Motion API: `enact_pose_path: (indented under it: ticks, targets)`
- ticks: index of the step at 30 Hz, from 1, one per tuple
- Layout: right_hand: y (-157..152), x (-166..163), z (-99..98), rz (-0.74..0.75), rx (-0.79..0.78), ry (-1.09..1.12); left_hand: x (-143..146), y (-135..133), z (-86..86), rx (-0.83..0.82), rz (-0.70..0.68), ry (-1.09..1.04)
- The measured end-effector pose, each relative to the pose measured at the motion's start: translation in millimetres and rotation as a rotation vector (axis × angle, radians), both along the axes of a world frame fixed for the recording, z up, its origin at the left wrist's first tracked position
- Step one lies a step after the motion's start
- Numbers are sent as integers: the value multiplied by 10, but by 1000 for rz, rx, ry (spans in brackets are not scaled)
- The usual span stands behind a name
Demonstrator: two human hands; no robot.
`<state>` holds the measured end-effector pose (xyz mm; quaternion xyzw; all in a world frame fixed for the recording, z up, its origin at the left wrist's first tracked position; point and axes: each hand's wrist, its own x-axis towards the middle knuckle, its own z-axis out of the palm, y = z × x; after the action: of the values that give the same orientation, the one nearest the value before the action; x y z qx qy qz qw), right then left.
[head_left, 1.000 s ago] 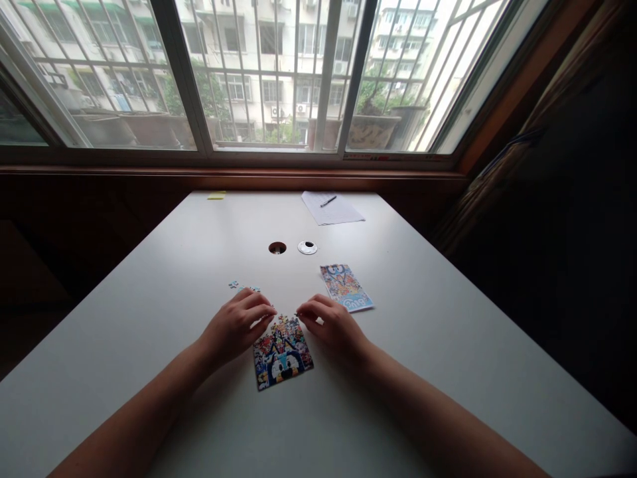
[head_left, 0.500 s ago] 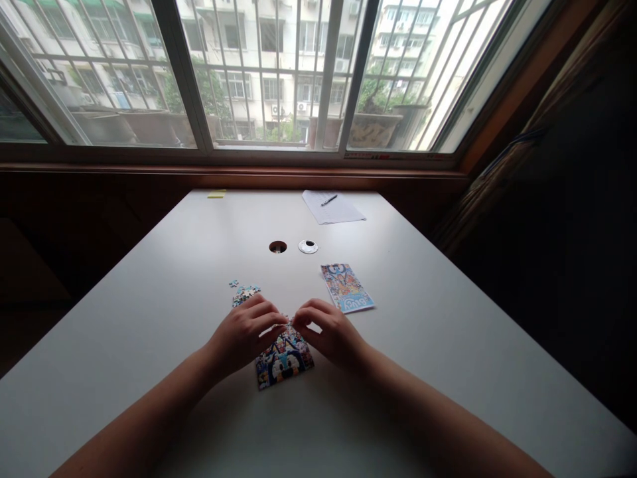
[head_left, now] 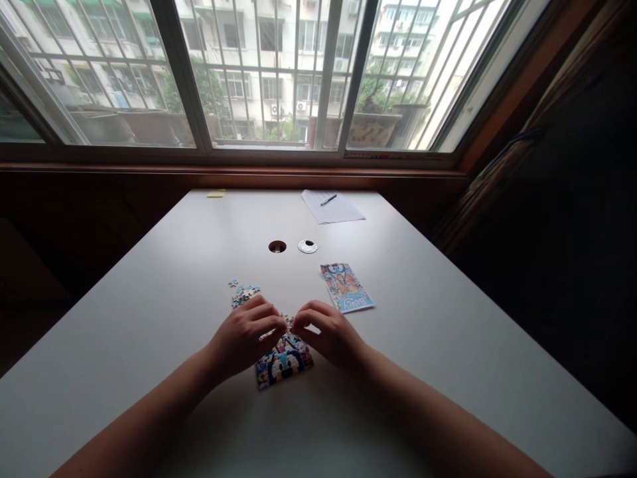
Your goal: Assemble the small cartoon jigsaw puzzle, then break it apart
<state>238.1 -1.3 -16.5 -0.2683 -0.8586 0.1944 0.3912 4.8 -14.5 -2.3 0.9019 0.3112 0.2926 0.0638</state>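
A partly assembled jigsaw puzzle (head_left: 284, 366) lies flat on the table, showing a blue cartoon dog's face on its near part. Over its far edge, the fingertips of my left hand (head_left: 249, 332) and my right hand (head_left: 328, 332) almost meet. Both hands are closed in a pinch around a tiny jigsaw piece (head_left: 288, 321), largely covered by the fingers. Beyond my left hand sits a small heap of loose jigsaw pieces (head_left: 243, 295), with a few lying apart. My fingers hide some of the puzzle's far part.
On the white table (head_left: 149, 318), a printed picture card (head_left: 347, 287) lies right of the puzzle. Farther back are a round cable hole (head_left: 277, 247), its cover (head_left: 307, 246), paper sheets (head_left: 343, 211) with a pen (head_left: 328, 200), and a yellow sticky note (head_left: 215, 194). A barred window stands behind.
Both hands stay over the puzzle's far edge, with only a slight shift of the fingers. The puzzle, the heap and the card remain in place.
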Motion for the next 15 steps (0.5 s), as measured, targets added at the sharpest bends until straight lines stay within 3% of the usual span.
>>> enact_pose_path:
  ticks: [6,15]
  targets:
    - [3,17,-14,-30,-32,-3,-13,10,32,-8,42,-38]
    - [60,80,-87,-92,5,-2,-342,211,7,-14,320,-114]
